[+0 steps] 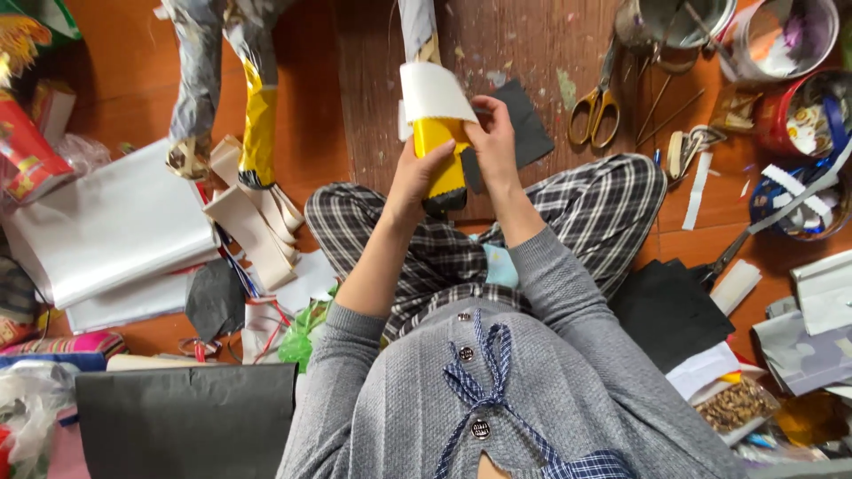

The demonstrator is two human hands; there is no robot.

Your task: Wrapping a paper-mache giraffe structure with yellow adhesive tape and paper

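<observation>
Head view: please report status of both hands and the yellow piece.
Left hand grips yellow piece. Right hand pinches its top, at white paper. Black sheet behind; nothing blocking.

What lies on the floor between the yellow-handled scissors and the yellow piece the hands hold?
In the head view, a dark grey paper sheet lies between the yellow-handled scissors and the yellow piece; the right hand partly covers it.

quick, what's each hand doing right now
Left hand: closed around the yellow paper piece.
Right hand: pinching the white sheet over it.
</observation>
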